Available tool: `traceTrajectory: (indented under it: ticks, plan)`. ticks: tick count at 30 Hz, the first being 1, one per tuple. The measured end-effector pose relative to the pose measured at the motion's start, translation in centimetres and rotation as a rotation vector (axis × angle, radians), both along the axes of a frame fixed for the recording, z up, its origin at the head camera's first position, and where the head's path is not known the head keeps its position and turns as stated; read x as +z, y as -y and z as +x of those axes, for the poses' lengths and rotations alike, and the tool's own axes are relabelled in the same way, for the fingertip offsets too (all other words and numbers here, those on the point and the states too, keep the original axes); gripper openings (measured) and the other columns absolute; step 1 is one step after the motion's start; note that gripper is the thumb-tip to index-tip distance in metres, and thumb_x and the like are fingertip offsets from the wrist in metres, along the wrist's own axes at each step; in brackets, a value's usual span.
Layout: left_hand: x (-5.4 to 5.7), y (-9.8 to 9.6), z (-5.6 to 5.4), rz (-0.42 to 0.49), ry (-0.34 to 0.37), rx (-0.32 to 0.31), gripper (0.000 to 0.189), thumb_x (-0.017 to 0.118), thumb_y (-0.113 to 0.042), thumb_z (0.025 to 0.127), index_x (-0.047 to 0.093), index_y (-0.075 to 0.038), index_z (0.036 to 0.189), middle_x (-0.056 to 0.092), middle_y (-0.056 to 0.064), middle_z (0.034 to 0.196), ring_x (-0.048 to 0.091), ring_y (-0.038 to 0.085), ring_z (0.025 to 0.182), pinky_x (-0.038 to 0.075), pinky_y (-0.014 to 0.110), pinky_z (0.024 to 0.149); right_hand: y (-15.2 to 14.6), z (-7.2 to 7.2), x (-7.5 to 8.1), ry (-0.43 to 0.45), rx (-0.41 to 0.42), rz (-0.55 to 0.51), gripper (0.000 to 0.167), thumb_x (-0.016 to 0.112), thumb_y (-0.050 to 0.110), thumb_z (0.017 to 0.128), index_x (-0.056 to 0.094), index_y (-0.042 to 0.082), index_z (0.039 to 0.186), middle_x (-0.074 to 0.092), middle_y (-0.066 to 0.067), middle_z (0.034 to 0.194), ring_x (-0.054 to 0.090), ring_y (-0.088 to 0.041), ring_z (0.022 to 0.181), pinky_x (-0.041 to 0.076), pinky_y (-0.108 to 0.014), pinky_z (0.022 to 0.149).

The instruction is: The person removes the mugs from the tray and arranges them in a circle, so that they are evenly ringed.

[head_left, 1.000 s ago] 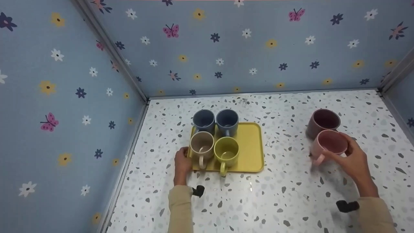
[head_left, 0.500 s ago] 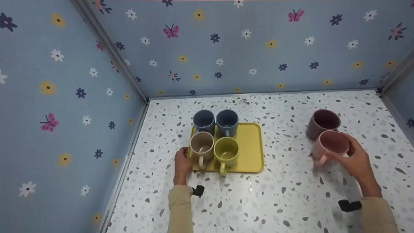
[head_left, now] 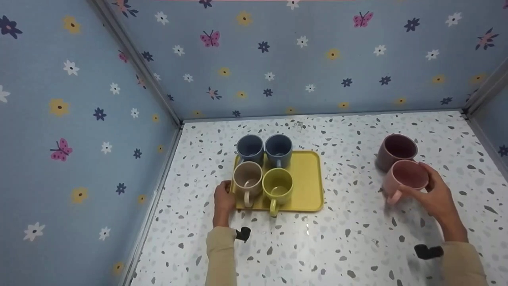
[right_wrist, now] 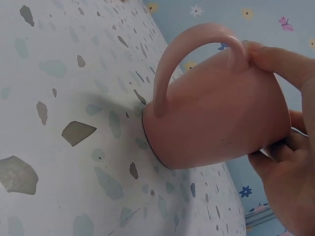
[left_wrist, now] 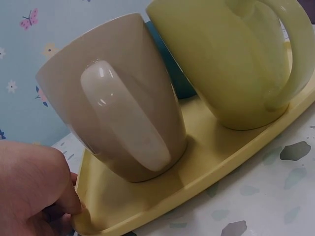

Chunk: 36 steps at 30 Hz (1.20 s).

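Observation:
My right hand (head_left: 439, 196) holds a pink mug (head_left: 406, 180) between thumb and fingers near its rim, the handle pointing front left. Just behind it stands a dark maroon mug (head_left: 387, 157). In the right wrist view the pink mug (right_wrist: 216, 108) is on or very close to the tabletop; which, I cannot tell. My left hand (head_left: 224, 200) grips the left edge of a yellow tray (head_left: 307, 182). On that tray stand a beige mug (left_wrist: 123, 98) and a yellow-green mug (left_wrist: 231, 69), with two blue mugs (head_left: 250, 147) side by side behind them.
The speckled white tabletop (head_left: 345, 222) carries everything. A flowered blue wall (head_left: 301, 59) closes the back, another (head_left: 79, 159) the left side, and part of one (head_left: 490, 115) shows at right.
During the first half second, my right hand and the pink mug shifted slightly to the right; since then they look still. The left hand and tray have not moved.

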<state>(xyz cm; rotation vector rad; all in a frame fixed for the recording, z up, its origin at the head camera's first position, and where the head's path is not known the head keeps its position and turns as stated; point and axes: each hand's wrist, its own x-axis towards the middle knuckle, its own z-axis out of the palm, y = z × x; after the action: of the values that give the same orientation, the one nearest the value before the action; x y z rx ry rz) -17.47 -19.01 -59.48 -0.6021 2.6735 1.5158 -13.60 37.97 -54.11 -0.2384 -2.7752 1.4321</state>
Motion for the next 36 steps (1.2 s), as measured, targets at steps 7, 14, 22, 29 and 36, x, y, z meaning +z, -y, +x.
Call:
traceTrajectory:
  ticks: [7, 14, 22, 29, 36]
  plan:
    - [0.0, 0.0, 0.0, -0.008, -0.023, -0.008, 0.042, 0.045, 0.006, 0.084, 0.057, 0.000, 0.124, 0.060, 0.018, 0.114, 0.057, 0.029, 0.106, 0.045, 0.041, 0.095, -0.2, 0.1, 0.0, 0.001, 0.019, -0.011, 0.094, 0.072, 0.037, 0.083, 0.010, 0.030, 0.154, 0.020, -0.009, 0.159, 0.024, -0.029, 0.143, 0.027, -0.026, 0.113]
    - [0.0, 0.0, 0.0, -0.024, -0.017, -0.008, 0.042, 0.044, 0.006, 0.083, 0.057, 0.000, 0.123, 0.059, 0.018, 0.115, 0.055, 0.029, 0.108, 0.044, 0.041, 0.096, -0.2, 0.0, -0.2, -0.019, 0.027, -0.020, 0.094, 0.072, 0.036, 0.084, 0.010, 0.026, 0.155, 0.019, -0.011, 0.159, 0.022, -0.032, 0.144, 0.022, -0.044, 0.116]
    - [-0.1, -0.1, 0.1, -0.033, -0.011, -0.017, 0.043, 0.043, 0.006, 0.083, 0.057, 0.000, 0.123, 0.059, 0.019, 0.116, 0.055, 0.029, 0.108, 0.043, 0.042, 0.096, 0.1, 0.1, -0.2, -0.060, 0.043, -0.039, 0.093, 0.071, 0.030, 0.085, 0.010, 0.022, 0.155, 0.019, -0.014, 0.158, 0.022, -0.022, 0.144, 0.021, -0.014, 0.111]
    - [-0.1, 0.0, 0.0, -0.034, -0.019, -0.012, 0.043, 0.044, 0.007, 0.082, 0.057, 0.000, 0.123, 0.059, 0.019, 0.114, 0.055, 0.030, 0.107, 0.044, 0.042, 0.096, 0.4, 0.1, 1.2, -0.035, 0.024, -0.047, 0.099, 0.069, 0.035, 0.086, 0.001, 0.021, 0.155, -0.002, -0.012, 0.161, 0.001, -0.041, 0.145, 0.006, -0.057, 0.116]
    - [-0.1, -0.2, 0.1, -0.031, -0.042, -0.002, 0.040, 0.046, 0.005, 0.084, 0.059, 0.000, 0.121, 0.061, 0.018, 0.111, 0.057, 0.028, 0.104, 0.045, 0.041, 0.094, 1.0, 0.2, 2.0, -0.093, -0.008, -0.020, 0.096, 0.069, 0.036, 0.086, 0.004, 0.017, 0.155, 0.003, -0.015, 0.160, 0.005, -0.041, 0.145, 0.007, -0.054, 0.117]
